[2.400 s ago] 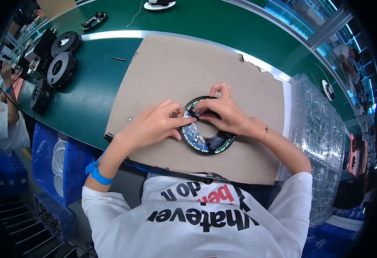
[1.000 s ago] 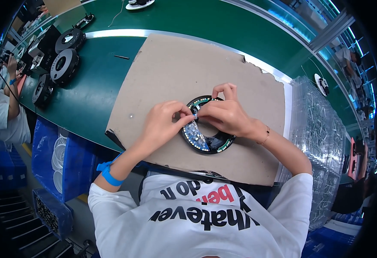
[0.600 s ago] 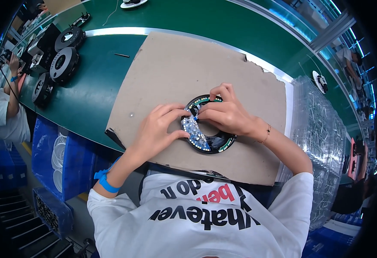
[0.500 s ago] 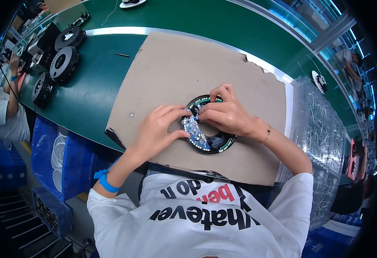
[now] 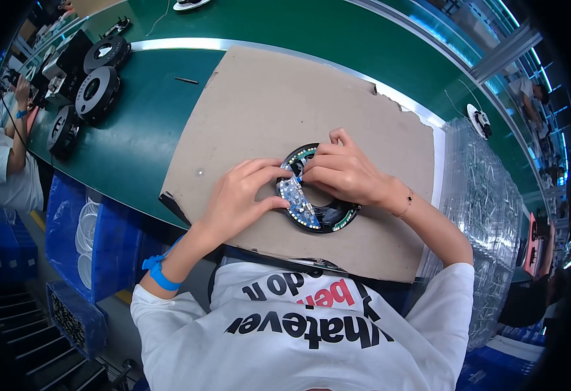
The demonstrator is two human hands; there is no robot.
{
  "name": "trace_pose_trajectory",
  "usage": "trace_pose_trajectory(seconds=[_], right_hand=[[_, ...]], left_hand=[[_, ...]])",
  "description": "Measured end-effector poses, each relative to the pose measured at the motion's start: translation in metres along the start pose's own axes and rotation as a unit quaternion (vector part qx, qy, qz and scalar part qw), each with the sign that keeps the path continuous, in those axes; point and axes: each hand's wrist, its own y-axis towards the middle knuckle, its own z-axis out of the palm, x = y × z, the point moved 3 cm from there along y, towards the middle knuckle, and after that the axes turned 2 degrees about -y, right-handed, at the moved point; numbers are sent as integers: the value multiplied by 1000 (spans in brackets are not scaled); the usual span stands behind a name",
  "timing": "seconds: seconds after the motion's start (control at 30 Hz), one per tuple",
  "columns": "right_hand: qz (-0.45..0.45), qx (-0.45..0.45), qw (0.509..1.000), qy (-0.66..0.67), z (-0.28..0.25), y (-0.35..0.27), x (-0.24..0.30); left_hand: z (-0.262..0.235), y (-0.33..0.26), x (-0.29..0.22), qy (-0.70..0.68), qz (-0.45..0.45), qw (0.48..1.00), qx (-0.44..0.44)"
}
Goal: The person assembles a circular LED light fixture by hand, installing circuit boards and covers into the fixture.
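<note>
A black ring-shaped housing [image 5: 335, 217] lies on a sheet of cardboard in front of me. A blue circuit board [image 5: 296, 198] covers its left part, and small light squares follow its rim. My left hand [image 5: 241, 195] grips the left edge, thumb at the board's lower side and fingertips at its upper end. From the right, my right hand [image 5: 347, 171] reaches over the ring with thumb and forefinger pinched near the board's upper end. Whatever sits between those fingertips is too small and covered to make out. Another finger is bent up over the far rim.
The cardboard sheet [image 5: 259, 98] lies on a green bench. Several grey-and-black ring units [image 5: 96, 94] and a thin dark rod [image 5: 186, 81] are to the left. Clear plastic trays [image 5: 474, 215] are stacked at right. Blue bins [image 5: 113, 244] stand lower left. A co-worker [image 5: 5, 156] sits far left.
My right hand's fingers have shifted slightly over the ring, while my left hand keeps its grip. White pieces on the green surface at the back have moved a little left.
</note>
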Motion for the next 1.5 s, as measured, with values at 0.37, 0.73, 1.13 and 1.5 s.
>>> trace_pose_trajectory(seconds=[0.37,0.73,1.13,1.5], right_hand=[[6,-17,999,39,0,0,-1],[-2,-10,1000,26,1,0,0],[-2,-18,1000,25,0,0,1],[-3,-21,999,29,0,0,1]], left_hand=[[0,-1,1,3,29,999,-26],[1,-2,3,-2,33,999,-28],[0,-2,3,-5,33,999,-28],[0,-2,3,-4,37,999,-28]])
